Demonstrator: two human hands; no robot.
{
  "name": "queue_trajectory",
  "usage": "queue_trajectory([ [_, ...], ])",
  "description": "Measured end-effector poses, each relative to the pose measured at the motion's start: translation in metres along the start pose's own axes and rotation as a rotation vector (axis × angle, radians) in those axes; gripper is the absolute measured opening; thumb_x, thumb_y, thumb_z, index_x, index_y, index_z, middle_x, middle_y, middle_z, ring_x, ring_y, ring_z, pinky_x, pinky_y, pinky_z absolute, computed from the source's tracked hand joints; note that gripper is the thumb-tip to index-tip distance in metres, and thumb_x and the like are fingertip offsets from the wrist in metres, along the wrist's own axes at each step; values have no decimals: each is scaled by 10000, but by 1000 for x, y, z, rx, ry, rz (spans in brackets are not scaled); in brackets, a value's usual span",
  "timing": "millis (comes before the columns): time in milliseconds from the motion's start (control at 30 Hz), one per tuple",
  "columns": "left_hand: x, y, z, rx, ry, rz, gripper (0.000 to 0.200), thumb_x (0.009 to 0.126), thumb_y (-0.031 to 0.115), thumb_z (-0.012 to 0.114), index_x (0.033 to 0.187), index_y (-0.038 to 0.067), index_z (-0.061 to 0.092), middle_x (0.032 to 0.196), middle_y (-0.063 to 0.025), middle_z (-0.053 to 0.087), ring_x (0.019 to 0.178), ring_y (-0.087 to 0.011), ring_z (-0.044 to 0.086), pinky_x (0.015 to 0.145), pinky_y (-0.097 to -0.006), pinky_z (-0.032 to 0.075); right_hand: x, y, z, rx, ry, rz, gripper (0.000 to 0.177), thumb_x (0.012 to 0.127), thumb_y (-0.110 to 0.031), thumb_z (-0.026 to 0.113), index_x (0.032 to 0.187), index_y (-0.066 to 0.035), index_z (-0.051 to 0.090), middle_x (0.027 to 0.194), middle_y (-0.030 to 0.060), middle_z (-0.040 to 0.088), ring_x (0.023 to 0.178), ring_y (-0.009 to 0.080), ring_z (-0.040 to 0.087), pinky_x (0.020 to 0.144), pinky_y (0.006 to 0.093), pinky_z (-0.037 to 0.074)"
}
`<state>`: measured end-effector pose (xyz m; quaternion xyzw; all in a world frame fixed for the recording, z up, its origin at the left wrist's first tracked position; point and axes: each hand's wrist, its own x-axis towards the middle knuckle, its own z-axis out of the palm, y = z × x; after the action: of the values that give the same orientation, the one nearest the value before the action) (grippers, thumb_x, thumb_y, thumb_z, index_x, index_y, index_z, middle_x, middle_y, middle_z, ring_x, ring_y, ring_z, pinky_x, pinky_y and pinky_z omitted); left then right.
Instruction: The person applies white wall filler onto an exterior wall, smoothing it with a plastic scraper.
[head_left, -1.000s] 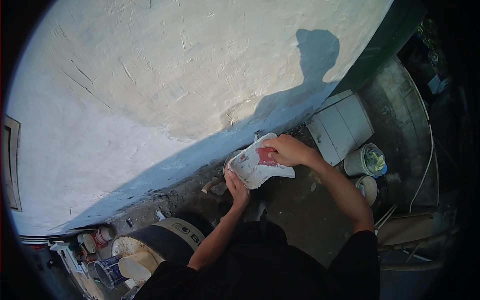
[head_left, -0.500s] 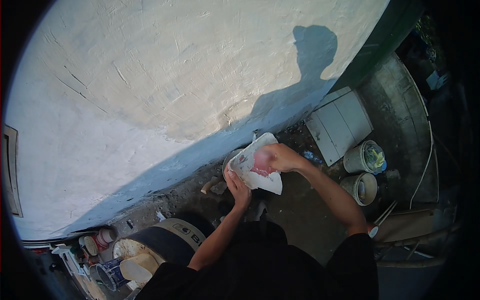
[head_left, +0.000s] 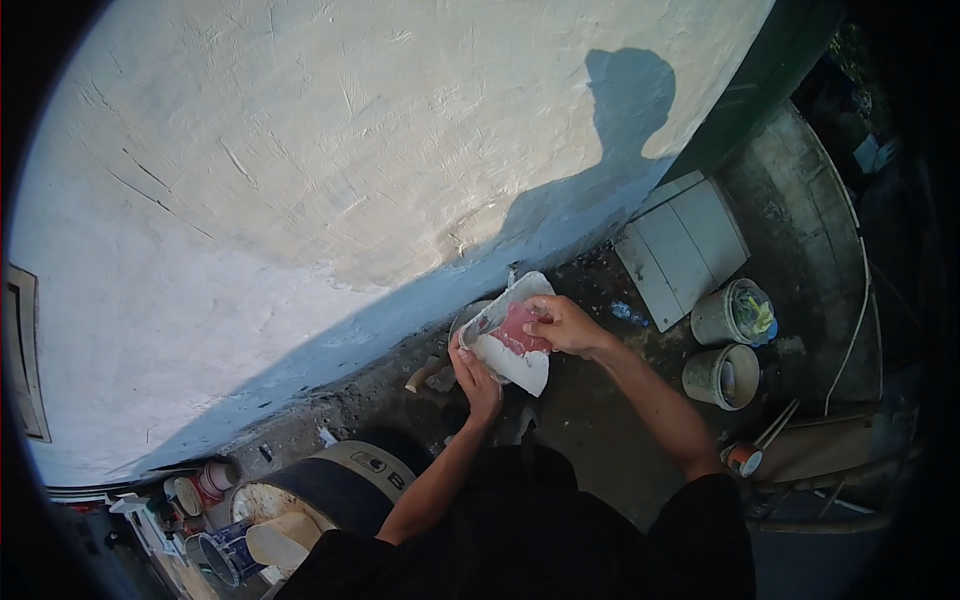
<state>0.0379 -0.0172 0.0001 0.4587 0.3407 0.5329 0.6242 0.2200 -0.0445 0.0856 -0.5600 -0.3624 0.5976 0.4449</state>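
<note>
My left hand point(head_left: 479, 382) grips the lower left edge of a white, cut-open plastic container point(head_left: 530, 285), its fingers wrapped around the side. White paste point(head_left: 520, 368) coats the container's inside. In my right hand point(head_left: 572, 327) is a pink-red flat scraper point(head_left: 514, 328), pinched between thumb and fingers. The scraper lies inside the container against the white paste, with some paste along its lower edge. Part of a round pale bucket shows behind the container, mostly hidden.
Ahead stands a rough plastered wall point(head_left: 300, 180), partly in shadow. White panels point(head_left: 683, 250) lean at its base. Two buckets point(head_left: 720, 377) stand at right, one holding bags. A large drum point(head_left: 345, 480) is at lower left, near several cans and tubs. An orange-red can point(head_left: 744, 459) sits at lower right.
My right hand, blurred before, has drawn slightly down and to the right with the scraper, which now shows more clearly. The container has shifted and turned a little in my left hand.
</note>
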Motion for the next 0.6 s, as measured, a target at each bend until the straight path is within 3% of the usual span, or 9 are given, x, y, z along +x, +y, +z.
queue_trajectory([
  [600, 4, -2, -4, 50, -52, -7, 444, 1043, 317, 288, 1308, -30, 370, 1224, -135, 497, 1130, -189, 487, 988, -330, 371, 1, 14, 1, 335, 67, 88, 232, 922, -78, 571, 1148, -32, 545, 810, 5, 620, 595, 37, 537, 454, 181, 377],
])
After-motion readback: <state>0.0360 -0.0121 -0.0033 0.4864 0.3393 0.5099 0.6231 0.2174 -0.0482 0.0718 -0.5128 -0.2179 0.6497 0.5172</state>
